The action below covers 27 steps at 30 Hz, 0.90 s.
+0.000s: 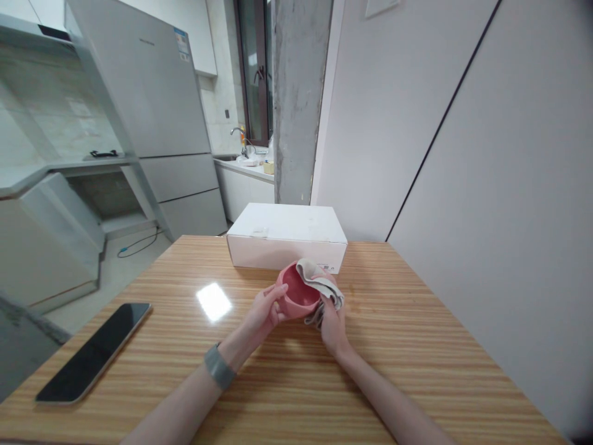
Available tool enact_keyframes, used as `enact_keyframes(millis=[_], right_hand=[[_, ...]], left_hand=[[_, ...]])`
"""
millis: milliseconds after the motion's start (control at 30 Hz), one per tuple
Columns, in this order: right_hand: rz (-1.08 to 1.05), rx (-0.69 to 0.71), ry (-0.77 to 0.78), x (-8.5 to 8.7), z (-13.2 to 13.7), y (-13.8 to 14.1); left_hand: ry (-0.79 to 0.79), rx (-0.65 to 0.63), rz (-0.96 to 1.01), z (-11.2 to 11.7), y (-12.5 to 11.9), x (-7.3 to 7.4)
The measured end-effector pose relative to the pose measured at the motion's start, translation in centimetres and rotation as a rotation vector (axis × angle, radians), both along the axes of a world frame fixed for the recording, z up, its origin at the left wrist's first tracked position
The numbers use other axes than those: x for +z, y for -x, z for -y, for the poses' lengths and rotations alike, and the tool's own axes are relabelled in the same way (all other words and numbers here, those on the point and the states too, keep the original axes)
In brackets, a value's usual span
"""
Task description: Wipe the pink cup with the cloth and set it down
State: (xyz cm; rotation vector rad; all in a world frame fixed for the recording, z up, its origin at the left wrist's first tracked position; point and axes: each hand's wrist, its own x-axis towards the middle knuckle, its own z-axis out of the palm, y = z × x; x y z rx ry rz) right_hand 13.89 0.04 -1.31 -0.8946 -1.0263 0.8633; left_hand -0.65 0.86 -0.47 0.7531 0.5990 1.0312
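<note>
Bowl [298,295], pink and tilted, is held before a white box [287,224], its mouth facing away from it. I see the left hand [263,311] pinch its left rim, thumb over the edge; the right hand's [333,326] fingers clasp a grey cloth [319,279] lapping its right side.

The left forearm [183,398] and right forearm [386,389] slant forward and inward, the left wrist [236,347] nearly straight, with the left hand [265,311] closed in a pinch and the right hand [333,324] (its fingers partly hidden) curled in a grip near it
</note>
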Motion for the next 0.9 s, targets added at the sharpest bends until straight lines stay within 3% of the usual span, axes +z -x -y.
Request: enact_keyframes(millis=[100,200,300,433,667,767,900], right_hand=[[-0.005,-0.058,-0.036,-0.1,0.1,0.4],[-0.017,-0.092,-0.055,0.5,-0.3,-0.4],[-0.026,-0.059,-0.022,1.0,-0.7,-1.6],[-0.018,0.038,0.040,1.0,-0.9,-2.4],[-0.005,0.079,0.014,1.1,-0.8,-1.5],[0.002,0.057,-0.017,0.6,-0.4,-0.7],[0.029,0.012,-0.033,-0.4,0.2,0.5]], left_hand=[[-0.050,-0.018,0.013,0.4,-0.2,0.4],[0.034,-0.086,-0.024,0.2,0.1,0.5],[0.166,-0.196,-0.118,-0.3,0.6,0.2],[0.135,-0.273,-0.199,-0.4,1.0,-0.4],[0.140,-0.112,-0.217,-0.6,0.8,-0.6],[0.094,-0.023,-0.119,-0.6,0.6,-0.1],[-0.014,-0.026,0.025,0.0,0.3,0.7]])
